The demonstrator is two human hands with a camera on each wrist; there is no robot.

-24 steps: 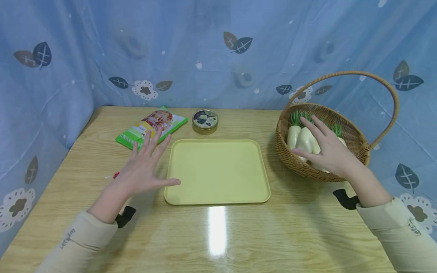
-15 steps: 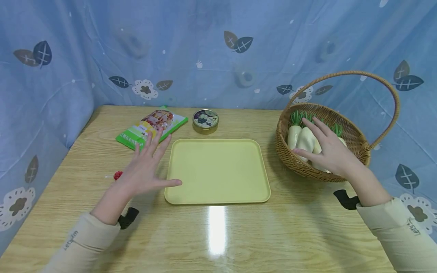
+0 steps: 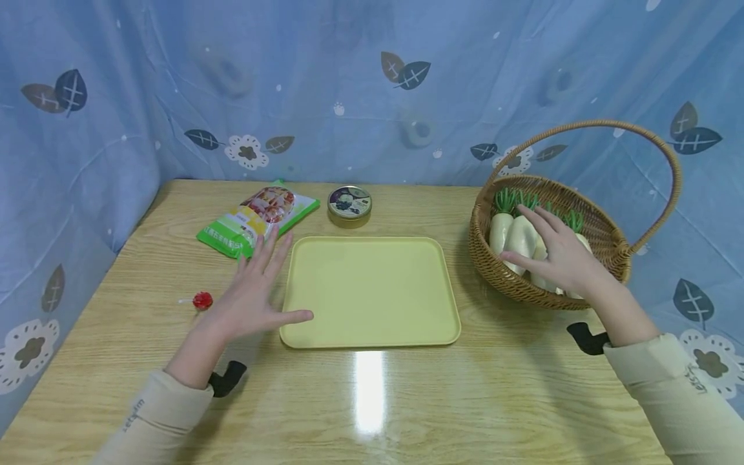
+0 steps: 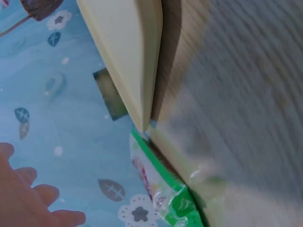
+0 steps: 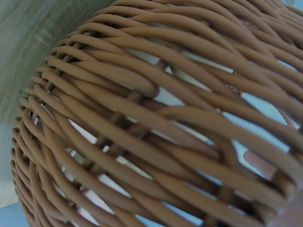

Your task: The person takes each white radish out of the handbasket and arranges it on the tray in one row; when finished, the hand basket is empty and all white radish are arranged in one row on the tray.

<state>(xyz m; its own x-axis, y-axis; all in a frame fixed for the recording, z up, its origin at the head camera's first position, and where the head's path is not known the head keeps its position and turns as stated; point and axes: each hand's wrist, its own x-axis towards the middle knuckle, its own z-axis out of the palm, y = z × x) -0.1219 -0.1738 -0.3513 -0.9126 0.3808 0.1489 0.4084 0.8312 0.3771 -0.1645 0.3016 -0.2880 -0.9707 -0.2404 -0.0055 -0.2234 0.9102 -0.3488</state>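
Note:
My left hand (image 3: 250, 303) hovers with spread fingers at the left edge of a yellow tray (image 3: 372, 290); its thumb reaches over the tray's rim and nothing is held. Just beyond its fingertips lies a green and white food bag (image 3: 261, 216), also visible in the left wrist view. My right hand (image 3: 560, 258), fingers extended, is over the front of a wicker basket (image 3: 511, 290) with a tall handle. Several white radishes (image 3: 520, 239) with green tops lie inside, partly hidden by that hand. Whether it touches them I cannot tell. Basket weave (image 5: 142, 113) fills most of the right wrist view.
A round tin (image 3: 349, 206) stands behind the tray. Left of my left hand lies a small red ball on a white stick (image 3: 202, 301), like a lollipop. A blue patterned curtain (image 3: 325, 90) closes off the wooden table's back and sides.
My left hand has drifted slightly right and nearer to me, uncovering the red ball and more of the food bag. The right hand has hardly moved.

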